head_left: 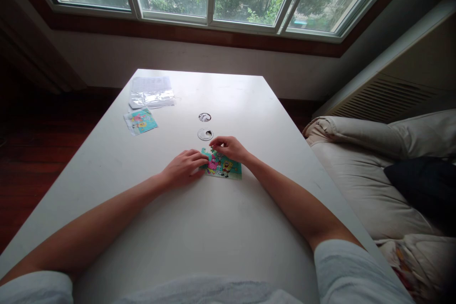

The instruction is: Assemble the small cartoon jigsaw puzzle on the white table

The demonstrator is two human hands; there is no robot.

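Observation:
A small cartoon jigsaw puzzle (226, 168) with a teal background lies on the white table (199, 228), near its middle. My left hand (183, 167) rests on the puzzle's left edge, fingers curled and pressed down on it. My right hand (228, 147) is at the puzzle's top edge, fingertips pinched on a small teal puzzle piece (213, 149) at the upper left corner.
A colourful picture card (140, 121) and a clear plastic bag (151, 92) over papers lie at the table's far left. Two round cable holes (205, 126) sit beyond the puzzle. A cushioned sofa (384, 185) stands along the right; windows are behind.

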